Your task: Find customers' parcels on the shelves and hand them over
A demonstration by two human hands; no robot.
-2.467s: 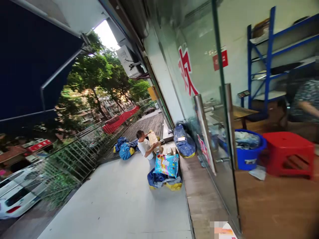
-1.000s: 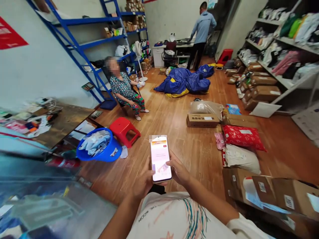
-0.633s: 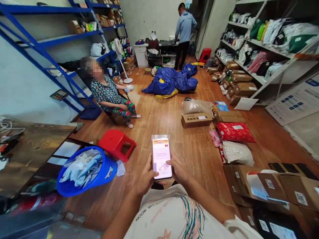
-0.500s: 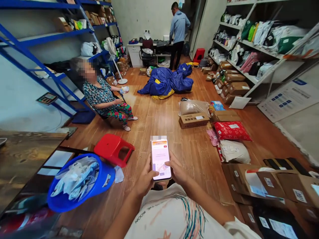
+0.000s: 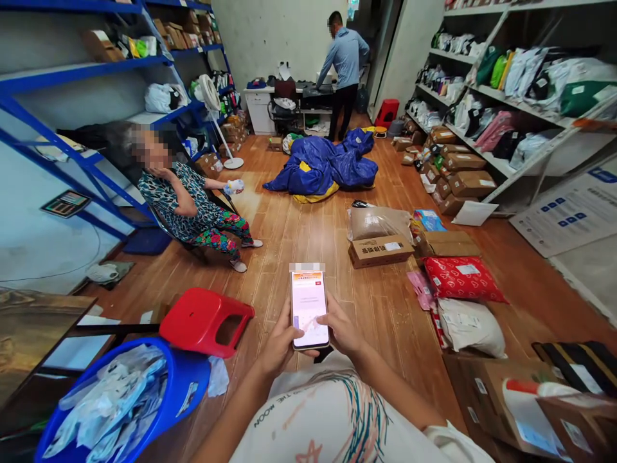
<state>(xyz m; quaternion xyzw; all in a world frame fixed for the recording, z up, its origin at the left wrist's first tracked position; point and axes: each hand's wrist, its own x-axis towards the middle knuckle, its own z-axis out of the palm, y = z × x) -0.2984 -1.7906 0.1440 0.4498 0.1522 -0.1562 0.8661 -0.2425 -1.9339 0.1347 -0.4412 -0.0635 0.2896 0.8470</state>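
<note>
A lit smartphone (image 5: 309, 307) is held upright in front of my shirt, its screen facing me. My left hand (image 5: 278, 341) grips its left edge, the thumb resting over the lower left of the screen. On the other side, my right hand (image 5: 346, 328) is wrapped round the right edge, with its thumb over the screen's lower right. Most of my fingers are hidden behind the phone. The screen shows an orange banner at the top and a pale page with small text, too small to read.
Left of me are a red stool (image 5: 205, 321) and a blue tub (image 5: 180, 379) with plastic bags. Parcels, including a red heart-patterned package (image 5: 463, 279), line the right. Ahead lies a blue tarp (image 5: 328, 164). One person (image 5: 186, 199) sits left; another (image 5: 348, 61) stands at a desk.
My view has moved forward; the stool, tub and parcels sit nearer the frame's edges. The seated person has raised a hand to the face. The standing person's arm reaches further left over the desk.
</note>
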